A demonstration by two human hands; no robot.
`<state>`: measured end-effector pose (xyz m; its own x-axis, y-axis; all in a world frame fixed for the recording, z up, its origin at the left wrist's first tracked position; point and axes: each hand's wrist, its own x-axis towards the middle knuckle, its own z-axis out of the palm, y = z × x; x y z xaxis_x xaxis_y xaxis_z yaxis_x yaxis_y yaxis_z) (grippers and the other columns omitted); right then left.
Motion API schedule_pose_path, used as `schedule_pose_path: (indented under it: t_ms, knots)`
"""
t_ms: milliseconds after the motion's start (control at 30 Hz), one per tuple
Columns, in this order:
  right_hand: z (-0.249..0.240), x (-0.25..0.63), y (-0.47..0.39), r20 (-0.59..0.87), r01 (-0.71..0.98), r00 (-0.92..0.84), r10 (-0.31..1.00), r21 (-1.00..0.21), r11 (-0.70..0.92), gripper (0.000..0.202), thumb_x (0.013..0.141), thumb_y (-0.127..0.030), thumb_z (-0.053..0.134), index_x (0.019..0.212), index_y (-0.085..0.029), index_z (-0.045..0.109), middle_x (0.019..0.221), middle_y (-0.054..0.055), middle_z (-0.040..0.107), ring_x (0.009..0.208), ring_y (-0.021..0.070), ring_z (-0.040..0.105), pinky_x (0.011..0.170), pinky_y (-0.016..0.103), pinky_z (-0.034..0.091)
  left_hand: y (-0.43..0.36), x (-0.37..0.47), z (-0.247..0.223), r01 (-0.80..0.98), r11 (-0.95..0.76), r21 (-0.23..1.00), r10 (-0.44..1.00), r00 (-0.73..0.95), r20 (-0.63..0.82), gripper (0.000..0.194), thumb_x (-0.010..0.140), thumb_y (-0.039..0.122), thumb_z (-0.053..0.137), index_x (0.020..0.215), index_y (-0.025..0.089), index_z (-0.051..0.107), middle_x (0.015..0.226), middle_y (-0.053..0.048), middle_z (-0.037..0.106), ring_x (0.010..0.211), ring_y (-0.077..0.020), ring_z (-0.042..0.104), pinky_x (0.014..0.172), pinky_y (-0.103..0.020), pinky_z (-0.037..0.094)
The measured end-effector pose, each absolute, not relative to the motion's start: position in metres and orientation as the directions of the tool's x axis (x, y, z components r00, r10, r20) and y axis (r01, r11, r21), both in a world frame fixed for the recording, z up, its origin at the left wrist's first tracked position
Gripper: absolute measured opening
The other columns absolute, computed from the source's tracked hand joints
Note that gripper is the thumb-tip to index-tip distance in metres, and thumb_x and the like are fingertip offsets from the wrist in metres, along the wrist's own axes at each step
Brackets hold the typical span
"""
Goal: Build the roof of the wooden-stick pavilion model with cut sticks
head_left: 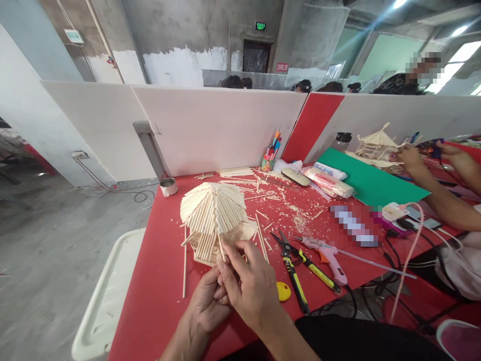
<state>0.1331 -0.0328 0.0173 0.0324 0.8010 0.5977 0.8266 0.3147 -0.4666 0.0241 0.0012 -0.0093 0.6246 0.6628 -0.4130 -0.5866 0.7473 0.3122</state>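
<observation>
A small house of pale wooden sticks (212, 208) with a pointed, fanned roof stands on the red table (158, 281). Just in front of it, my right hand (250, 283) pinches a short wooden stick (221, 249) between thumb and fingers, close below the roof's edge. My left hand (210, 301) is closed beside it, its fingertips meeting the right hand's at the stick's lower end; whatever it grips is hidden. To the right lie yellow-and-black pliers (295, 283) and a pink glue gun (330, 258).
Loose sticks (236, 173) and shavings lie behind the house. A metal cup (169, 186) stands at the back left, a pen holder (268, 163) further right. Beyond the green board (376, 178), another person's hands (411, 160) work near a second stick model (378, 145). Cables hang at right.
</observation>
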Motion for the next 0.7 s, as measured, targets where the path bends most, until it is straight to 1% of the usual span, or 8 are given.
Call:
schedule_pose_path:
  t_ms: [133,367,433,533,700]
  knots:
    - [0.0166,0.1332,-0.0328,0.598,0.825,0.036,0.801,-0.469,0.314,0.036,0.093,-0.031,0.046,0.126,-0.022,0.056,0.103,0.009,0.059,0.089,0.0192,0.059,0.069,0.031,0.053,0.0013,0.0244,-0.0089,-0.583,0.754,0.302,0.655,0.639,-0.403,0.05,0.057,0.018,0.084,0.047,0.015,0.034,0.039,0.013,0.027,0.033,0.0027,0.011,0.031,-0.008,0.016]
    - [0.0175,0.1326,-0.033,0.586,0.817,0.032,0.81,-0.482,0.316,0.038,0.092,-0.03,0.047,0.128,-0.022,0.056,0.103,0.009,0.058,0.09,0.0194,0.06,0.071,0.032,0.053,0.0012,0.0242,-0.0085,-0.575,0.753,0.32,0.657,0.641,-0.397,0.048,0.063,0.018,0.08,0.049,0.015,0.035,0.04,0.013,0.025,0.032,0.0018,0.012,0.031,-0.008,0.018]
    - [0.0178,0.1324,-0.0334,0.585,0.815,0.035,0.81,-0.486,0.316,0.038,0.092,-0.031,0.047,0.128,-0.022,0.056,0.103,0.009,0.058,0.089,0.0196,0.06,0.071,0.032,0.054,0.0012,0.0243,-0.0083,-0.583,0.75,0.312,0.66,0.634,-0.402,0.047,0.064,0.016,0.079,0.048,0.015,0.036,0.04,0.012,0.027,0.032,0.002,0.012,0.031,-0.008,0.017]
    - [0.0178,0.1328,-0.0338,0.58,0.807,0.044,0.813,-0.5,0.313,0.038,0.092,-0.032,0.047,0.128,-0.022,0.055,0.103,0.009,0.058,0.09,0.0199,0.06,0.071,0.033,0.054,0.0012,0.0248,-0.0076,-0.592,0.75,0.295,0.659,0.625,-0.419,0.045,0.064,0.013,0.078,0.047,0.015,0.036,0.04,0.012,0.03,0.032,0.0025,0.012,0.03,-0.008,0.016]
    - [0.0177,0.1354,-0.0338,0.548,0.784,0.04,0.836,-0.536,0.313,0.037,0.092,-0.034,0.048,0.128,-0.024,0.055,0.104,0.008,0.059,0.092,0.0194,0.06,0.074,0.032,0.054,0.001,0.026,-0.0082,-0.611,0.743,0.272,0.664,0.622,-0.416,0.042,0.062,0.012,0.079,0.048,0.014,0.039,0.04,0.012,0.031,0.032,0.0029,0.013,0.031,-0.008,0.015]
